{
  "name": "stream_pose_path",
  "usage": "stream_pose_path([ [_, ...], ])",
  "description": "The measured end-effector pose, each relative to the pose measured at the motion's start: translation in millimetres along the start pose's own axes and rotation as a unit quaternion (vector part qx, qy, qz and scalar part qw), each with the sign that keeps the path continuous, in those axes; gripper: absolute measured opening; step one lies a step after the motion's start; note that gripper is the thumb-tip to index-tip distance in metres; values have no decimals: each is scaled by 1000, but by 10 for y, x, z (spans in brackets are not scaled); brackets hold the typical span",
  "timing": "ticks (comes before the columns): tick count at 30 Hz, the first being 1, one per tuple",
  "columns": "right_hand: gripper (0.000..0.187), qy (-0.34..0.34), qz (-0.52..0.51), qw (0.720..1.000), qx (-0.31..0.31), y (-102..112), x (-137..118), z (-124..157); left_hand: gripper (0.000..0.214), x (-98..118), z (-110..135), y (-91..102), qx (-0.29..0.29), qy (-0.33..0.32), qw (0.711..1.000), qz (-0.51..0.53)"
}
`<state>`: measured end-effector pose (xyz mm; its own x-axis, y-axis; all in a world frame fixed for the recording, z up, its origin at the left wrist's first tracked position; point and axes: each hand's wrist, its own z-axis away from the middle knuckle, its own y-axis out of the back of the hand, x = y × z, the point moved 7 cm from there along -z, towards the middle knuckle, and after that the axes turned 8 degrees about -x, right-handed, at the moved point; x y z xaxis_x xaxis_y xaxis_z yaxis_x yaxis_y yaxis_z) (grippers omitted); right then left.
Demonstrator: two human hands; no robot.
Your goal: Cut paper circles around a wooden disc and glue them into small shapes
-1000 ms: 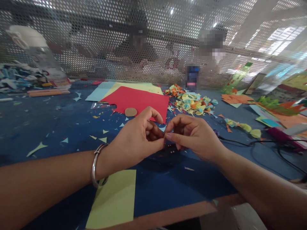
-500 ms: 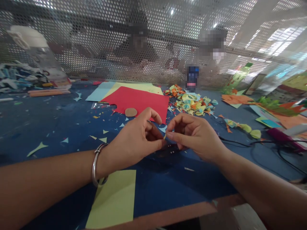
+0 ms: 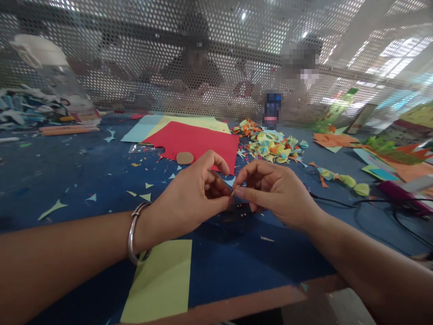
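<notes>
My left hand [image 3: 186, 201], a silver bangle at its wrist, and my right hand [image 3: 274, 192] meet over the middle of the table. Between their fingertips is a tiny yellowish piece of paper [image 3: 233, 192], mostly hidden. The right thumb and index finger pinch it; the left thumb and a bent finger close on its other side, with the left index finger arched above. Below the fingers, a dark object with small white dots [image 3: 242, 215] lies in shadow. A yellow paper sheet [image 3: 165, 280] lies under the left wrist.
Red paper [image 3: 199, 140] with a round brown piece [image 3: 185, 158] lies ahead. Folded paper pieces [image 3: 277, 146] are heaped behind the right hand. A bottle [image 3: 64, 81] stands far left, a black cable [image 3: 333, 201] runs right, and a perforated screen [image 3: 135, 67] stands behind.
The tiny paper piece between the fingertips has tilted slightly. Both hands stay in nearly the same place.
</notes>
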<state>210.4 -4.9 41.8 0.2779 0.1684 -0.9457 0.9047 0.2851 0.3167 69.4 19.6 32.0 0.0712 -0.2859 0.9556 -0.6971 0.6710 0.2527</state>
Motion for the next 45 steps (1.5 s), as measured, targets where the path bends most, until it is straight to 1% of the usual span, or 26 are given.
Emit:
stream_pose_path([
  [7,25,6,-9,1000,9,7,-13,0,40,1,3,14,7,-2,1000,2],
  [12,24,17,-5,1000,13,8,-33,17,42,-15,-3,-9,-8,6,1000,1],
  [15,24,17,-1,1000,12,10,-29,15,40,-19,3,-18,-15,9,1000,6],
  [22,24,13,-5,1000,11,5,-19,1,33,-18,-1,4,-7,1,1000,7],
  [34,28,-10,-15,1000,16,29,7,12,34,-47,-2,-19,-24,30,999,-3],
  [41,27,-6,-20,1000,18,62,19,13,33,-27,8,21,-15,26,999,13],
  [45,28,-5,-17,1000,17,66,19,9,35,-41,-1,5,-22,29,999,24],
])
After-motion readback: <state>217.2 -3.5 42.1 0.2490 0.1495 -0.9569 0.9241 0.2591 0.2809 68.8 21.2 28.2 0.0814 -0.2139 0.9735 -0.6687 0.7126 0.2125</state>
